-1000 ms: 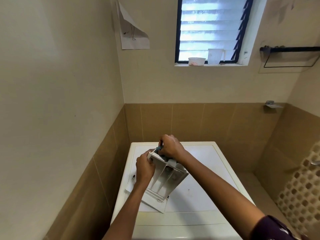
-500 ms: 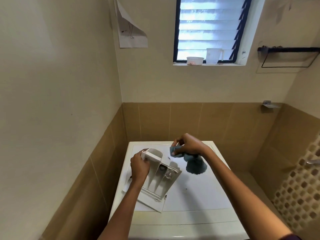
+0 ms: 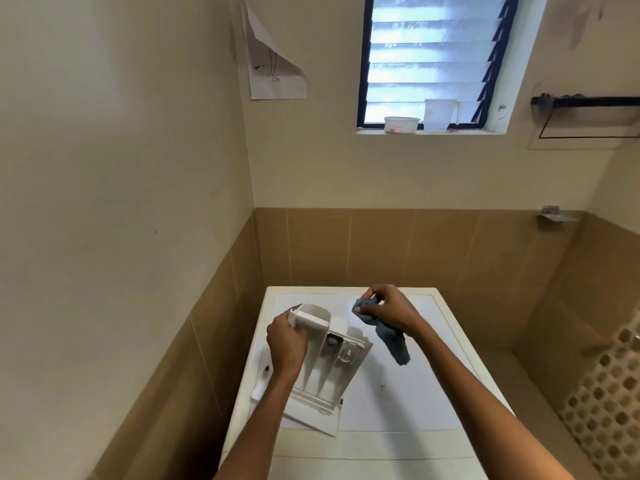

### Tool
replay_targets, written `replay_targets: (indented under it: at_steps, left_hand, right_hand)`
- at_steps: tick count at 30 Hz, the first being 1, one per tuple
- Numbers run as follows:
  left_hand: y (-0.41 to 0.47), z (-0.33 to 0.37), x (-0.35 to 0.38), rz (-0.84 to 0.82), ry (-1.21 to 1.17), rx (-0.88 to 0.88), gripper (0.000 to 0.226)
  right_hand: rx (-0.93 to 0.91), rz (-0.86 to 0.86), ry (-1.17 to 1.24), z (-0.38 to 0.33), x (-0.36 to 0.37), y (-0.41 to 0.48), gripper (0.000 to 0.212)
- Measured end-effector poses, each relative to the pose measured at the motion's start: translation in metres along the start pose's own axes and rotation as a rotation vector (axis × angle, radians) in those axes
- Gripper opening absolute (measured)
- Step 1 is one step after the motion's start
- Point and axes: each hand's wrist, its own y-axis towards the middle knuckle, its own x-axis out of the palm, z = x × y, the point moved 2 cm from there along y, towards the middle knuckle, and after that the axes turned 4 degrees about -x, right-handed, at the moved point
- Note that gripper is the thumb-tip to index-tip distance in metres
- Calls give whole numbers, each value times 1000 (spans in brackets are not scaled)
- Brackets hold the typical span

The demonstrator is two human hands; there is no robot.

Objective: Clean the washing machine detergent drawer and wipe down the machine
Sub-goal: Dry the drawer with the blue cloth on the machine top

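Observation:
A white detergent drawer [image 3: 327, 368] stands tilted on top of the white washing machine [image 3: 398, 403], its compartments facing me. My left hand [image 3: 285, 346] grips the drawer's upper left edge. To the right of the drawer, my right hand [image 3: 388, 311] pinches a grey-blue cloth [image 3: 388, 336] above the machine's top. The cloth hangs down from the hand and is apart from the drawer.
The machine stands in a corner, with the left wall and the tiled back wall close by. On the window sill stand a white tub [image 3: 401, 125] and a clear jug [image 3: 440, 114]. A paper sheet [image 3: 273, 64] hangs on the wall. A patterned panel [image 3: 609, 407] is at the right.
My right hand has pulled the cloth off the drawer's top end and moved right. The cloth now hangs loose. My left hand keeps its grip on the drawer.

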Motion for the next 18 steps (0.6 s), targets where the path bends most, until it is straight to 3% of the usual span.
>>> replay_targets:
  at_steps: [3,6,12,18]
  left_hand:
    - [4,-1,-4,14,3,-73,29]
    - [7,3,1,-7,30,-51,29]
    - [-1,16,12,-35,57,46,31]
    - [-9,30,20,-75,114,81,29]
  right_hand:
    - [-78,-201,117,-3,-14,-8,12]
    - [-118,-391,-127,-13,-4,-13,21]
    - [-30,-271,-495,-24,4,-18,24]
    - [18,-95,-544,-18,4,-28,19]
